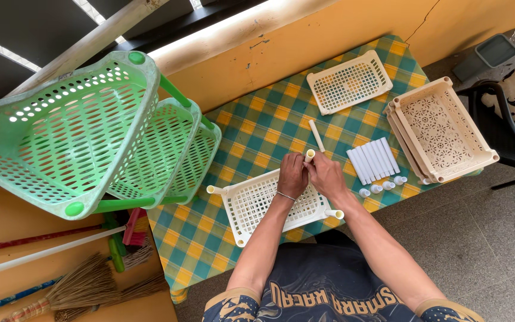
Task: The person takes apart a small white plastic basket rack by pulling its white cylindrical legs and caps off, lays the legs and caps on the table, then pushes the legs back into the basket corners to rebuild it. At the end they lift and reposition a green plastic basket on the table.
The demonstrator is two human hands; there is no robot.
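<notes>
My left hand and my right hand meet over the far edge of a cream perforated tray on the checked tablecloth. Together they grip a short cream tube that stands upright at the tray's far right corner. Similar tubes stick up at the tray's left corner and near right corner. Another loose tube lies just beyond my hands.
A row of cream tubes and small caps lie to the right. Stacked cream trays and a single tray sit further back. A green tiered rack stands left, with brooms below it. A dark chair is at the far right.
</notes>
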